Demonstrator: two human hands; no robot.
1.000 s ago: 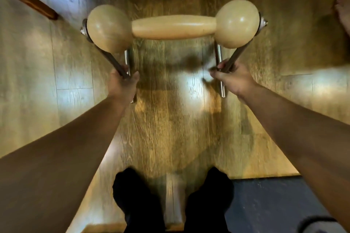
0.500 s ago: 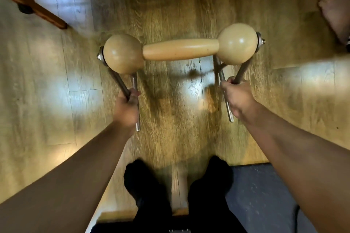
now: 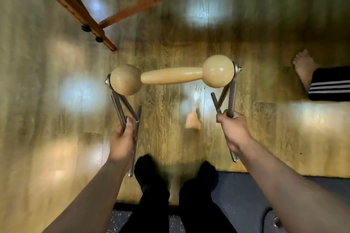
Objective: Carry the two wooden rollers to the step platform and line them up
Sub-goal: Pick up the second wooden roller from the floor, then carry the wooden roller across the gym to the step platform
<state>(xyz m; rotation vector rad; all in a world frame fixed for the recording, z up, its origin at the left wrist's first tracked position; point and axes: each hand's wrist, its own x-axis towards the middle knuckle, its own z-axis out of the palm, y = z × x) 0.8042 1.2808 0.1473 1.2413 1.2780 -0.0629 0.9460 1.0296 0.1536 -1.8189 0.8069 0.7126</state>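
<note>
— What might have gone wrong there?

— The wooden roller (image 3: 171, 76) hung above the floor (image 3: 47, 147) at twelve o'clock of the feet, the left hand (image 3: 122, 141) and right hand (image 3: 233, 132) each with fingers curled tight round its metal legs (image 3: 231, 100). A loosened grasp could have dropped it; the wooden frame (image 3: 75, 8) at eleven o'clock might have snagged it.

— Any containers?

— None showed.
</note>
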